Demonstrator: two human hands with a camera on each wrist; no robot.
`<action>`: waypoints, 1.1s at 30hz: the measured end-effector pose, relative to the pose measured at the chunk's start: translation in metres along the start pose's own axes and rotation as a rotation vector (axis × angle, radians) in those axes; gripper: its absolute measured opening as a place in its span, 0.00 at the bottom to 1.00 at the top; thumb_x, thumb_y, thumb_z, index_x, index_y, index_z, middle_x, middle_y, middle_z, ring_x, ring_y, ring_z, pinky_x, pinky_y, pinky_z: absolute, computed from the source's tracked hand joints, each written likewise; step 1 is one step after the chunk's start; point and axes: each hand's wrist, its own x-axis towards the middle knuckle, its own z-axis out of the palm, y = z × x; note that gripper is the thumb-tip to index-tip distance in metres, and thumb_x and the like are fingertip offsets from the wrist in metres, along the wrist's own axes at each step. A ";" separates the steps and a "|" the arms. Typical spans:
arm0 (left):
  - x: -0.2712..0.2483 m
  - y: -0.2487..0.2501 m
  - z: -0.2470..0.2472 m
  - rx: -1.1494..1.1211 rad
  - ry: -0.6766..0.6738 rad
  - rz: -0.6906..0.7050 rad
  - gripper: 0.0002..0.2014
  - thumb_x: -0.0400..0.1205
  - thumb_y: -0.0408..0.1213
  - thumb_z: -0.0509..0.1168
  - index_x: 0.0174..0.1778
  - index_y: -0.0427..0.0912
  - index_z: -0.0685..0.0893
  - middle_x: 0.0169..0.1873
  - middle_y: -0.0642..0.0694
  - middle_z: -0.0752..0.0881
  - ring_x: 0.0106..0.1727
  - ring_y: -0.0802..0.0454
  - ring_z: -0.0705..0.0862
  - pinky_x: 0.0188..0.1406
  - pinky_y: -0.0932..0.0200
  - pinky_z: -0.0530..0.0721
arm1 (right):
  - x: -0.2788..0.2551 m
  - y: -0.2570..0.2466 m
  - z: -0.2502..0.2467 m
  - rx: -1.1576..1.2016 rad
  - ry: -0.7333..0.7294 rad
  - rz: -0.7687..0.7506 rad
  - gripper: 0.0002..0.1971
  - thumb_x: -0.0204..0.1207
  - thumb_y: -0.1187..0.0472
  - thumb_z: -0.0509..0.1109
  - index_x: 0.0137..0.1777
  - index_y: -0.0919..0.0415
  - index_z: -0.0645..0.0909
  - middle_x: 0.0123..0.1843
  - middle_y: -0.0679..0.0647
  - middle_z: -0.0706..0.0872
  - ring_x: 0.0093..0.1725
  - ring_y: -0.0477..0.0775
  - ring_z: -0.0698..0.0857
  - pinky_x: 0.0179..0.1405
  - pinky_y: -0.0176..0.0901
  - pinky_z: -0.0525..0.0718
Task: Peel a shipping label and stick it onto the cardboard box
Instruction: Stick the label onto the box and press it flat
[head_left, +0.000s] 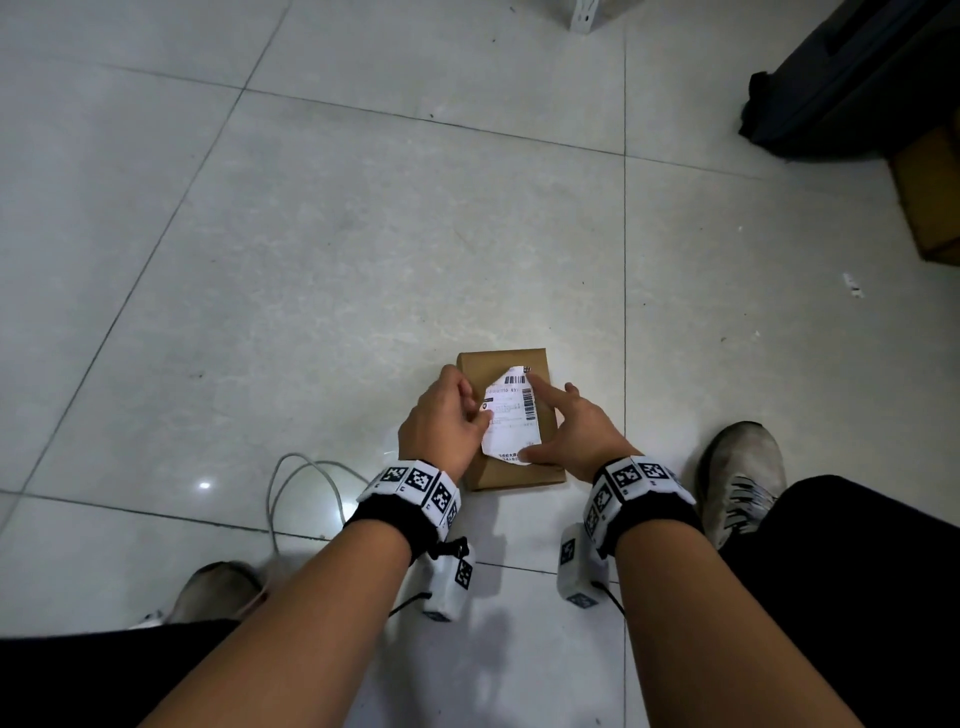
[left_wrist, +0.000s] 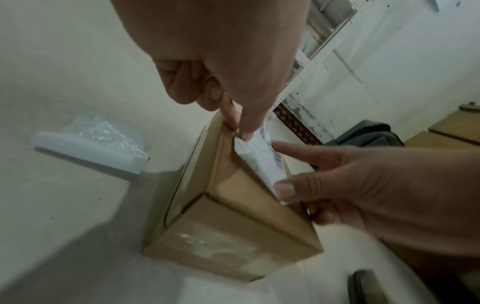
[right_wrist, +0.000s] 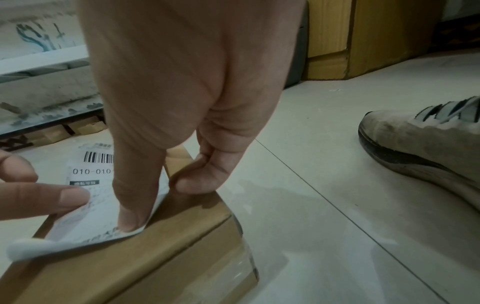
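Observation:
A small brown cardboard box (head_left: 519, 475) lies flat on the tiled floor between my feet. A white shipping label (head_left: 511, 421) with barcodes lies on its top face, with its near left corner curled up. My left hand (head_left: 480, 410) pinches the label's left edge between thumb and forefinger (left_wrist: 245, 131), the other fingers curled. My right hand (head_left: 537, 421) presses the label down: the straight forefinger (left_wrist: 285, 146) on its far right part, the thumb (right_wrist: 130, 218) on its near right corner. The other right fingers are curled against the box's right edge (right_wrist: 194, 185).
A white cable (head_left: 306, 488) loops on the floor at the left. My shoes (head_left: 743, 478) (head_left: 218, 587) flank the box. A dark bag (head_left: 852, 78) and another carton (head_left: 930, 197) stand at the far right. A clear plastic packet (left_wrist: 88, 148) lies left of the box.

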 end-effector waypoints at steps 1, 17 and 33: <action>-0.002 0.000 -0.001 0.076 0.025 0.050 0.17 0.74 0.44 0.74 0.50 0.50 0.73 0.50 0.54 0.80 0.36 0.47 0.84 0.33 0.52 0.84 | 0.000 -0.001 -0.001 -0.002 -0.011 0.000 0.57 0.63 0.55 0.84 0.86 0.31 0.53 0.87 0.64 0.64 0.86 0.57 0.64 0.72 0.45 0.73; 0.010 -0.024 0.002 0.259 -0.281 0.257 0.40 0.73 0.57 0.74 0.82 0.64 0.65 0.71 0.50 0.59 0.66 0.46 0.77 0.60 0.54 0.84 | -0.005 -0.016 -0.014 -0.109 -0.170 0.003 0.60 0.67 0.61 0.83 0.86 0.31 0.44 0.85 0.67 0.63 0.83 0.61 0.68 0.74 0.48 0.74; 0.011 -0.033 -0.009 0.336 -0.423 0.138 0.68 0.53 0.67 0.81 0.84 0.70 0.43 0.83 0.51 0.41 0.83 0.36 0.61 0.78 0.41 0.72 | -0.008 -0.021 -0.016 -0.107 -0.192 0.006 0.62 0.66 0.63 0.84 0.88 0.37 0.43 0.78 0.55 0.78 0.73 0.58 0.79 0.68 0.45 0.78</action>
